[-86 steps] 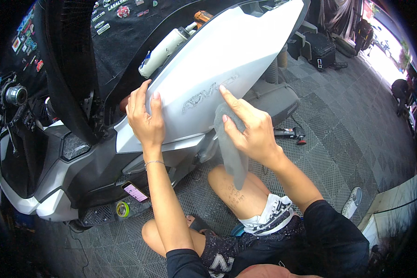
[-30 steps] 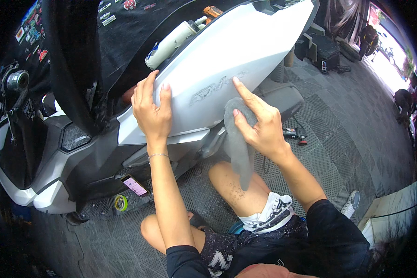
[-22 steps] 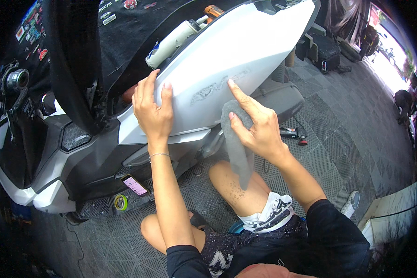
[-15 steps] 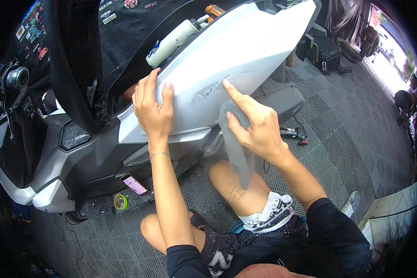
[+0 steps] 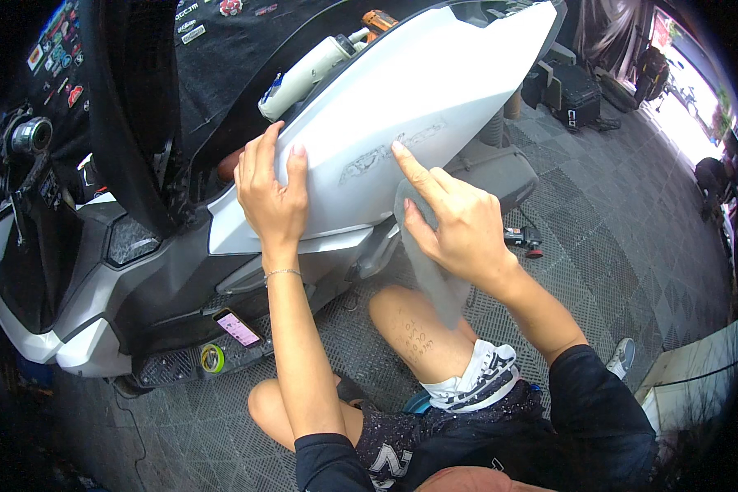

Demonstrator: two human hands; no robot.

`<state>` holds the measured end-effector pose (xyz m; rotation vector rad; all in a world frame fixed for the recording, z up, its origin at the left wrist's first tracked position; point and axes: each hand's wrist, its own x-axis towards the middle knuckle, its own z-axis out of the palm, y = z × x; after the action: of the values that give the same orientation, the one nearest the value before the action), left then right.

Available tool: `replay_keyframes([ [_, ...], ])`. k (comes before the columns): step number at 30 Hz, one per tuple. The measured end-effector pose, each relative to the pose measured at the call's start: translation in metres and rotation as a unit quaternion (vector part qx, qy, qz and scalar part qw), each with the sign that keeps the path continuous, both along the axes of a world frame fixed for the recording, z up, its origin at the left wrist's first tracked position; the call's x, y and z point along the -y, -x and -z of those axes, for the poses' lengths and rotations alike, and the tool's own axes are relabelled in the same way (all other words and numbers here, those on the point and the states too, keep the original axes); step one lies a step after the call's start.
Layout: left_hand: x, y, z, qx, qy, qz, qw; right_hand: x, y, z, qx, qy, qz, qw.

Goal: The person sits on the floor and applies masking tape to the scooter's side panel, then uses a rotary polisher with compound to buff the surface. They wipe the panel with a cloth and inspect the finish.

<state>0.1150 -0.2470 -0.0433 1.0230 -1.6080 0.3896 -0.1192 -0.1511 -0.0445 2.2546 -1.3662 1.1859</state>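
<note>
A white scooter side panel (image 5: pixel 435 74) stretches across the upper middle. Its lower face carries a dark, patchy residue mark (image 5: pixel 369 164). My left hand (image 5: pixel 272 189) rests on the panel's near-left part, fingers spread, fingertips reaching its upper edge, holding nothing. At the right end of the mark, my right hand (image 5: pixel 455 217) presses or points with its extended index fingertip. A thin grey cloth (image 5: pixel 435 275) hangs from that hand's curled fingers down toward my knee; the fingers gripping it are mostly hidden behind the hand.
A phone (image 5: pixel 236 327) and a roll of yellow-green tape (image 5: pixel 212 358) lie on the scooter's footboard (image 5: pixel 168 365). A pale bottle (image 5: pixel 303 78) sits behind the panel, near an orange object (image 5: pixel 377 23). A dark power tool (image 5: pixel 523 239) lies on the grey tiled floor (image 5: pixel 615 205).
My right hand has shifted slightly, its fingertip moving a little left along the mark. The cloth has swung a bit to the right. My left hand stays put.
</note>
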Motion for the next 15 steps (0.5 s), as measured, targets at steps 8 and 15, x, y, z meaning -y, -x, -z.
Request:
replay_keyframes([
  [8,0.0002,-0.0001,0.0025,-0.004,-0.001,-0.008,1.0,-0.0016,0.0008,-0.0031,-0.014,-0.005,0.004,1.0],
  [15,0.0007,-0.0002,0.0014,-0.005,0.004,0.001,1.0,-0.0022,-0.0037,-0.0009,0.008,-0.002,0.002,1.0],
])
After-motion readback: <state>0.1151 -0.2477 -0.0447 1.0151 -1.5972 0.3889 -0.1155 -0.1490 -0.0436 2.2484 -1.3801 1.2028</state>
